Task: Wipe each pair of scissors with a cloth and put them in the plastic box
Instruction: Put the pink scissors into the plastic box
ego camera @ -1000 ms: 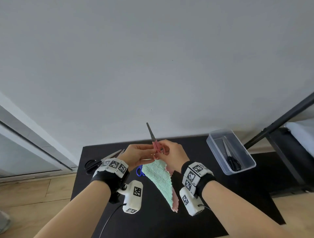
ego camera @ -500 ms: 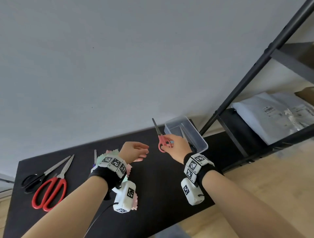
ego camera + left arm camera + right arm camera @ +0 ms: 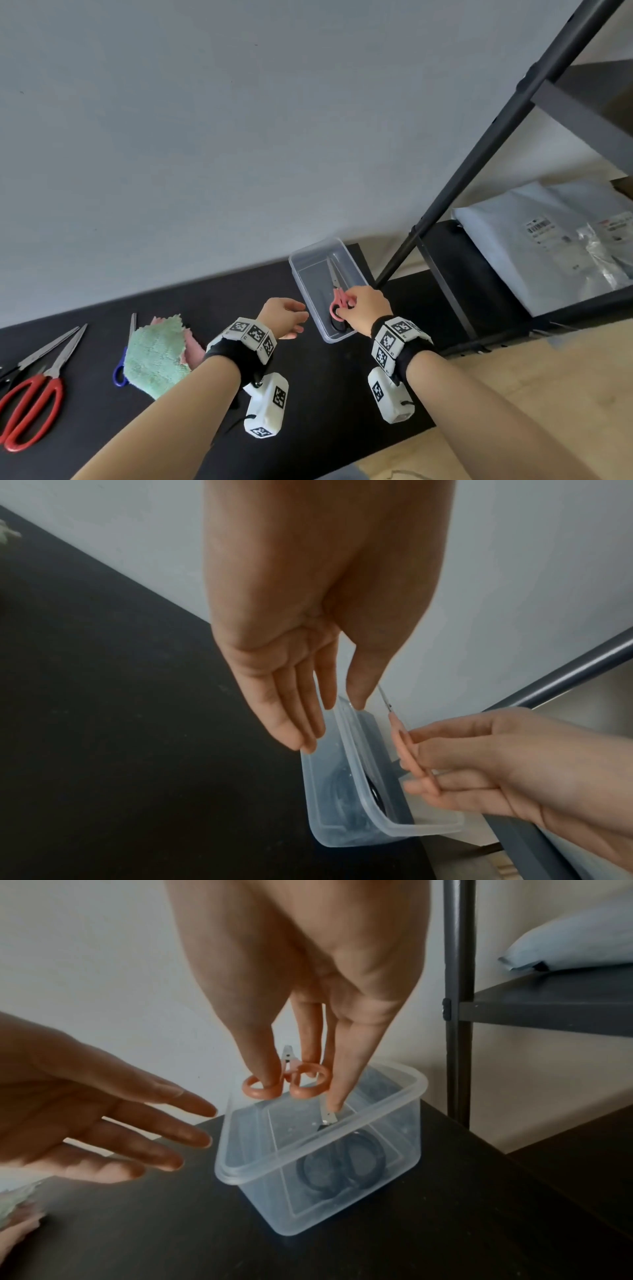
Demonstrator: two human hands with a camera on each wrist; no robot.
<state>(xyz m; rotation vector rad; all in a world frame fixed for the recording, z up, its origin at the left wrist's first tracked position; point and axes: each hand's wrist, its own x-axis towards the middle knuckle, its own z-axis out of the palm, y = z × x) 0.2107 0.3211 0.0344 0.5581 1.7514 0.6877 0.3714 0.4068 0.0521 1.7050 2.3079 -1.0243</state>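
Small pink-handled scissors (image 3: 339,303), pinched by the right hand (image 3: 364,310), hang over the clear plastic box (image 3: 310,260) holding black-handled scissors (image 3: 344,1164); left hand (image 3: 282,317) spread empty; three pairs remain on the bench (image 3: 205,308).

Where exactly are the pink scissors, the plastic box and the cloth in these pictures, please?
pink scissors (image 3: 310,1084): right wrist view, on a finger ring.
plastic box (image 3: 274,1158): right wrist view, on the near rim.
cloth (image 3: 156,356): head view, on its green face.
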